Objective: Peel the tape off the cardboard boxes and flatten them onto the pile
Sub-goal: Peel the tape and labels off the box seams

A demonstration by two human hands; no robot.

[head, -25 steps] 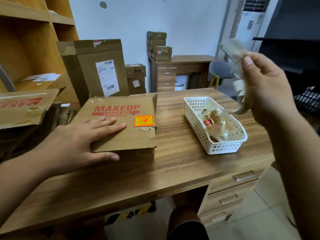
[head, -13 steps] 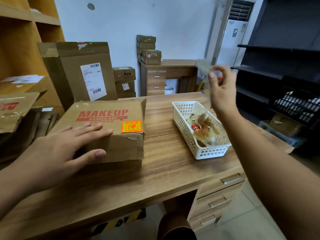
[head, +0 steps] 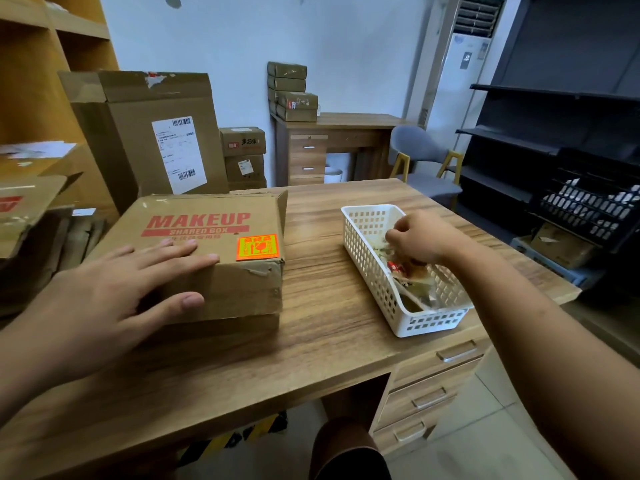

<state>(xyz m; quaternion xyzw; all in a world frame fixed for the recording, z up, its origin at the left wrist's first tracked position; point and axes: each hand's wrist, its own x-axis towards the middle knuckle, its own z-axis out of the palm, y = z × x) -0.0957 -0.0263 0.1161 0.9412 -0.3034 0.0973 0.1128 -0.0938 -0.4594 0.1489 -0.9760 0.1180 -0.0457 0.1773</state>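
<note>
**Right hand drops from the air into the basket; left hand stays on the box**

Half a second ago your right hand (head: 420, 239) is raised well above and to the right of the cardboard box (head: 207, 216), pinching a strip of peeled tape in the air. Now that hand is down inside the white basket (head: 367, 265), which stands on the desk (head: 329, 306) to the right of the box and apart from it. The fingers are curled and bunched together, tips pointing down at the crumpled tape (head: 415, 289) already lying in the basket. Whether they still pinch the strip or have let it go, the view does not show.

Your left hand (head: 114, 299) has not moved. It rests palm down on the top of the box, fingers straight and slightly spread, reaching toward the orange sticker (head: 257, 247) but short of it. The thumb lies against the box's near face.

The box itself sits where it was, closed, on the left part of the desk, with its red MAKEUP print facing up. Torn scraps of tape show along its near right edge. Flattened cardboard (head: 31, 206) lies to the left of the box, and a tall carton (head: 156, 133) stands behind it.
</note>
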